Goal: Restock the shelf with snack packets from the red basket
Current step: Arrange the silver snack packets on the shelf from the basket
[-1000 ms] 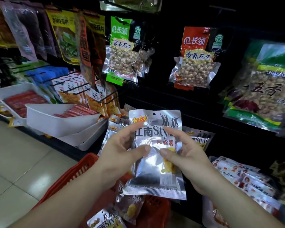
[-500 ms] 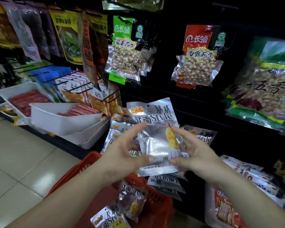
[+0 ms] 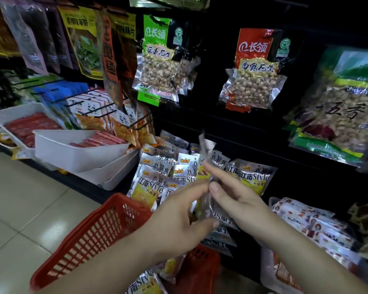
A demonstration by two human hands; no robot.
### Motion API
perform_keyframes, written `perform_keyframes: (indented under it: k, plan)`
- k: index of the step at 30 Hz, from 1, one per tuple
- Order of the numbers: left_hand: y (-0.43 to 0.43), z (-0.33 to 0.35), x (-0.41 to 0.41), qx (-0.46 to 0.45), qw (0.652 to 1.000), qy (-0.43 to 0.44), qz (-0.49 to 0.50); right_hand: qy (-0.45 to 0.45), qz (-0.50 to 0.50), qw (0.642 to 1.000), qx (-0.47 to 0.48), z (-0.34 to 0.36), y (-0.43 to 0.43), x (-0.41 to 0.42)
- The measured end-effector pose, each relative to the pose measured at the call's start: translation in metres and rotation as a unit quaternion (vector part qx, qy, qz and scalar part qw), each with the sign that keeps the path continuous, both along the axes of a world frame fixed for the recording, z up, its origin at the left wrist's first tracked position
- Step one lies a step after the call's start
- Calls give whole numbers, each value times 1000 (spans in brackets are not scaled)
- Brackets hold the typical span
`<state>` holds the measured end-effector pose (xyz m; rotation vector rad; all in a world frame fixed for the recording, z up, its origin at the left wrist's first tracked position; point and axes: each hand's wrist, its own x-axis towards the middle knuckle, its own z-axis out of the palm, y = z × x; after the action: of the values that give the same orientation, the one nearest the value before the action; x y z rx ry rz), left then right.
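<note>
A silver snack packet (image 3: 208,158) stands edge-on between my two hands, blurred, in front of the shelf. My left hand (image 3: 176,221) pinches its lower part with thumb and fingers. My right hand (image 3: 232,196) pinches it from the right side. Behind it, several matching silver and yellow packets (image 3: 157,179) stand in rows on the low shelf. The red basket (image 3: 98,236) sits under my left forearm with more of these packets (image 3: 145,283) inside.
White trays (image 3: 72,153) of red sausages stick out at the left. Peanut bags (image 3: 253,81) hang on hooks above. A tub of small white packets (image 3: 312,221) lies at the right. Tiled floor (image 3: 19,209) runs along the left.
The packet has turned from facing me to edge-on and moved up and forward toward the shelf row. Both hands moved forward with it.
</note>
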<state>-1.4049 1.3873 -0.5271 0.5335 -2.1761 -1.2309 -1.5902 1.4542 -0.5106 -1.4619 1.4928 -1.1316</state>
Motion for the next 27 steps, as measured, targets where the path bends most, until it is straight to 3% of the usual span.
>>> perform_keyframes:
  k: [5, 11, 14, 17, 20, 22, 24, 27]
  plan:
    - [-9, 3, 1, 169, 982, 82, 26, -15, -44, 999, -1, -7, 0, -9]
    - [-31, -8, 3, 201, 956, 70, 204, -75, -43, 996, -6, -11, 4, -14]
    - [-37, -7, 4, 308, 938, 97, 125, -122, -33, 992, -3, -5, 6, -17]
    - [-37, -2, 3, 286, 948, 61, 122, -114, -97, 988, -32, -2, 8, -17]
    - [-32, -3, -4, 178, 976, -7, 125, -23, -211, 972, -103, 8, 11, -25]
    - [-28, -2, -11, 121, 987, -22, 100, 84, -229, 962, -122, 18, 15, -31]
    - [-27, -1, -21, 102, 992, -24, 69, 202, -213, 950, -110, 24, 15, -37]
    - [-27, 0, -37, 90, 995, -31, 23, 245, -244, 935, -71, 29, 7, -46]
